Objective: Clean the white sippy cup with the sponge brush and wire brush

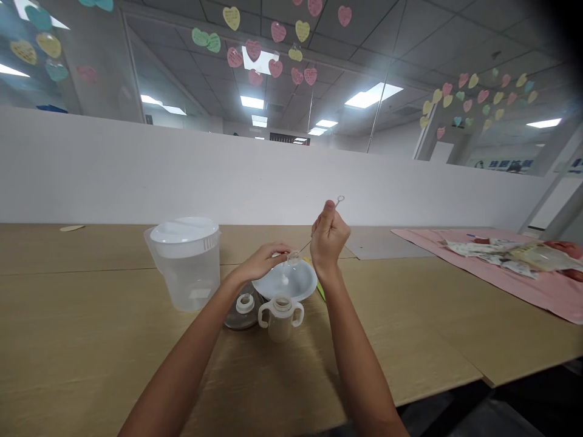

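Over a white bowl (306, 284), my left hand (264, 262) pinches a small clear piece (294, 258), its exact kind too small to make out. My right hand (330, 235) is a fist around a thin wire brush, whose loop end (340, 198) sticks out above the thumb. The brush's wire slants down to the clear piece; its tip is hidden. A small white piece (285, 280) shows below my left fingers, against the bowl. In front stands an uncapped, two-handled baby bottle (279, 326). Left of it, a white collar (245, 303) rests on a dark grey round lid (239, 320).
A tall translucent pitcher (194, 279) with a white lid stands on the left. Partly behind my right wrist lies a yellow-green item (321, 292). Cloths and packets lie on a pink sheet (483, 267) at the right. A white partition (255, 182) runs along the table's back.
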`<state>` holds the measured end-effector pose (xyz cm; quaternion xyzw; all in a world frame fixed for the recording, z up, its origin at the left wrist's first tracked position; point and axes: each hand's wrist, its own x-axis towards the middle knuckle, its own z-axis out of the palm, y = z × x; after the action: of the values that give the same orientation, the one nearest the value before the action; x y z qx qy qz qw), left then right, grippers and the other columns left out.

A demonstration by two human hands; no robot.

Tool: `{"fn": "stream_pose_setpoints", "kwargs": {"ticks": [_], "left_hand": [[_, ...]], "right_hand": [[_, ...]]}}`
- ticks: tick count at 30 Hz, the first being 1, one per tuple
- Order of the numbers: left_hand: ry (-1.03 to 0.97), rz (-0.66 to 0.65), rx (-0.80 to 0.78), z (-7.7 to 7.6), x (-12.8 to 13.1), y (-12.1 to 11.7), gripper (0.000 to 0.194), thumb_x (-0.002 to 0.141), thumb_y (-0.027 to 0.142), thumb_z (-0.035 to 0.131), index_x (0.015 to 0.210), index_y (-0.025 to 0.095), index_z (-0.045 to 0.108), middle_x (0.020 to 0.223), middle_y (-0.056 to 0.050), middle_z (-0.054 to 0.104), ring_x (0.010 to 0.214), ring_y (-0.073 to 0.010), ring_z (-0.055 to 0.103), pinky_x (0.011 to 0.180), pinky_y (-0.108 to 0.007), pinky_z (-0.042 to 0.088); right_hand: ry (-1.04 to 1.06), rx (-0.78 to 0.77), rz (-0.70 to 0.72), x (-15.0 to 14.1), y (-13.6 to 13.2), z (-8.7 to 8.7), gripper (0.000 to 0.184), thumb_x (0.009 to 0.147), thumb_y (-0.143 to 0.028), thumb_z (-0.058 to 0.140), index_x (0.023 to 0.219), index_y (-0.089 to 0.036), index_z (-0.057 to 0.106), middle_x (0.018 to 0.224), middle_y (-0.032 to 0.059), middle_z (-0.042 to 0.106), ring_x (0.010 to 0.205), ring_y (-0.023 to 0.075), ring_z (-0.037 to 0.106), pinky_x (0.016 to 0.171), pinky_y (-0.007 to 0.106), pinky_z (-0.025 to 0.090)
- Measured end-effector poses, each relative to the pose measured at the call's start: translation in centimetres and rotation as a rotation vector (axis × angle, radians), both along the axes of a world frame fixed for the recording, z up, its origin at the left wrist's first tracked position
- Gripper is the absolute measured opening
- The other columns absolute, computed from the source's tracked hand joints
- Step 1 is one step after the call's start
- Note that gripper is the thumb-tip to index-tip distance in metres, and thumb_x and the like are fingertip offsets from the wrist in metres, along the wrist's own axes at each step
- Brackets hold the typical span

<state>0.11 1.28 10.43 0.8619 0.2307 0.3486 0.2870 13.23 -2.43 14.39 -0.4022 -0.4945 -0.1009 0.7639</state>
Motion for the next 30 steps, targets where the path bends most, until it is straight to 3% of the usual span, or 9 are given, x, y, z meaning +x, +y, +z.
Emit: {"fn": "stream_pose_setpoints", "kwargs": {"ticks": [6,11,21,30], "left_hand": [[0.003,-0.02,-0.12,0.3,1.2,-1.2,0.03,0.081,0.036,0.043,0.089,0.014,0.061,0.089,-0.004,0.062,0.086,-0.0181,0.052,0.077,-0.026,0.04],[-0.08,0.022,-0.207,0.9,1.0,-1.7,0.032,0.081,0.039,0.041,0.083,0.012,0.059,0.085,-0.004,0.061,0.081,-0.0171,0.052,0.073,-0.027,0.04],[-0.197,0.11,-0.092,1.0,-0.2,-0.7,0.032,0.079,0.042,0.046,0.086,0.014,0.059,0.091,-0.005,0.061,0.089,-0.0186,0.053,0.08,-0.029,0.039],[-0.167,0.044,-0.114,1.3,-0.1,-1.2,0.033,0.08,0.041,0.046,0.092,0.014,0.06,0.093,-0.005,0.062,0.089,-0.0192,0.053,0.078,-0.028,0.039]], "right_hand": [[0.074,0.318,-0.149,-0.5,-0.4,-0.9,0.05,0.087,-0.049,0.022,0.047,-0.02,0.032,0.042,-0.0036,0.034,0.038,0.0063,0.039,0.043,0.021,0.03],[0.069,0.418,-0.116,0.3,-1.4,-0.7,0.053,0.088,-0.049,0.014,0.046,-0.021,0.03,0.04,-0.0041,0.029,0.035,0.0064,0.04,0.037,0.02,0.027],[-0.032,0.118,0.019,1.0,-0.7,0.7,0.049,0.086,-0.046,0.029,0.046,-0.019,0.025,0.042,-0.0063,0.026,0.038,0.004,0.032,0.041,0.02,0.025],[-0.178,-0.006,-0.007,1.3,-2.6,1.6,0.048,0.087,-0.041,0.032,0.045,-0.018,0.028,0.041,-0.0063,0.028,0.039,0.0037,0.029,0.042,0.02,0.024]]}}
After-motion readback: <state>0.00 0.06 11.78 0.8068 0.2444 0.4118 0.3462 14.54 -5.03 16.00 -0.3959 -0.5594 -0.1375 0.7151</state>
